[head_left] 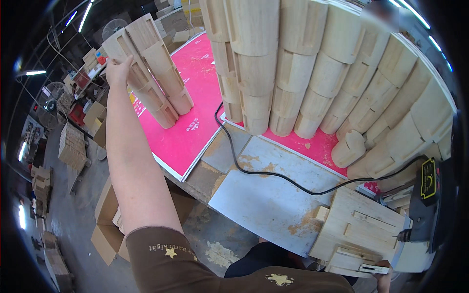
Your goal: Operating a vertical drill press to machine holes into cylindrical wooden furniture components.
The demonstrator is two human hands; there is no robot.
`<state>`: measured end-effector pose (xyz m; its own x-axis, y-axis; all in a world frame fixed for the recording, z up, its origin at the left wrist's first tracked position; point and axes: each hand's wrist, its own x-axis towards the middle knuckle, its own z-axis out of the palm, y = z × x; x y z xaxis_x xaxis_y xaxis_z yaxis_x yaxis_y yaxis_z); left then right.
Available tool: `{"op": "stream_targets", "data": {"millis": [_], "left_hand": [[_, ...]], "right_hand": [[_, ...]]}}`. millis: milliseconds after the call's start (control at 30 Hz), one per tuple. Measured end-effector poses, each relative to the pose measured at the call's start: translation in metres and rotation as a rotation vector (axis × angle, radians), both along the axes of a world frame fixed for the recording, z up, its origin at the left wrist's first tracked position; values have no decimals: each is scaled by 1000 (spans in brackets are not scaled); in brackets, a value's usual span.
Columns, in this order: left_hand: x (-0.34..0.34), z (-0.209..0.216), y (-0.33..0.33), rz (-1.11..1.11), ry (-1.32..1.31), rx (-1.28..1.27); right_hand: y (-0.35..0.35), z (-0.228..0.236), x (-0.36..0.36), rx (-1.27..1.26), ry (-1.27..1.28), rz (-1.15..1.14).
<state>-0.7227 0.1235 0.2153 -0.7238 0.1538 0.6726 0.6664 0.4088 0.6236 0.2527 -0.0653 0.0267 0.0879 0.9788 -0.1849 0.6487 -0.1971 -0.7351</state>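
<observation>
My left arm reaches far out to the left, and my left hand is closed round the upper part of a tall stack of pale, rounded wooden pieces. A second stack leans close beside it; both stand on a pink printed board. At the lower right, my right hand is closed at the end of a small metal clamp on the edge of a wooden jig. Part of its fingers is hidden. Beside the jig stands a dark drill press with its chuck near the wood.
Several tall stacks of wooden pieces line the back and right of the bench. A black cable runs across a dusty white board to the drill press. One short piece lies before the stacks. An open cardboard box sits below left.
</observation>
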Motion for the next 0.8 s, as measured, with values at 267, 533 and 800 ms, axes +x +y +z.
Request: {"op": "stream_targets", "data": {"millis": [267,533,800], "left_hand": [[18,-3,-28,-86,-76,-38],[48,-13,-77,-127,-209,-38],[149,-43,-82,-332,-341,-26]], "right_hand": [[-2,0,-12,3,113,-13],[-8,2,-12,41,146,-17],[-13,0,-1,26,119,13]]}}
